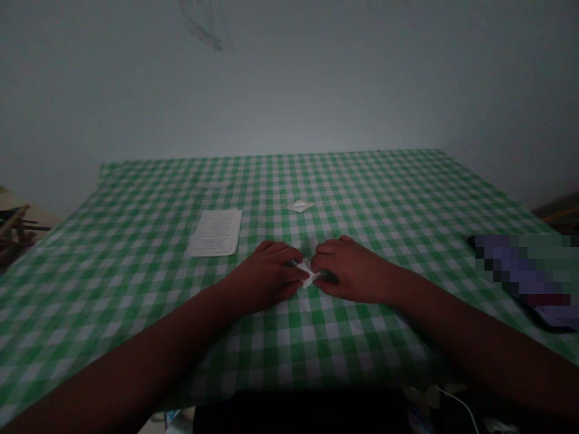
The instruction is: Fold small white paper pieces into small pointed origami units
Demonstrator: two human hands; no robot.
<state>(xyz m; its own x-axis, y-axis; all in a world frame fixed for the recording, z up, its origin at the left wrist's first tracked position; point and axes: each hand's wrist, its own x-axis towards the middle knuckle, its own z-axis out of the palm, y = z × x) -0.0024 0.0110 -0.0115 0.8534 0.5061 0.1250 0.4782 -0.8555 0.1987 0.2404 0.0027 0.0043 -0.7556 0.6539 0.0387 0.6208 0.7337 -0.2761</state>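
Note:
A small piece of folded printed paper (308, 276) lies on the checked tablecloth in front of me. From its left side, my left hand (269, 271) pinches it with bent fingers and thumb. My right hand (350, 268) is closed on its right side, the fingers curled over the edge. Both hands partly cover the paper, so its full shape is hidden. Beyond them rests a pale, diamond-shaped folded paper (300, 206), touched by neither hand. To the left of my left hand is a small stack of printed paper sheets (216, 233), lying flat.
A green and white checked tablecloth (389, 205) covers the table, which stands against a plain wall (289, 90). At the right edge lies a dark, flat object (538, 319), mostly blurred out. A white cable (461, 401) hangs below the table's front edge.

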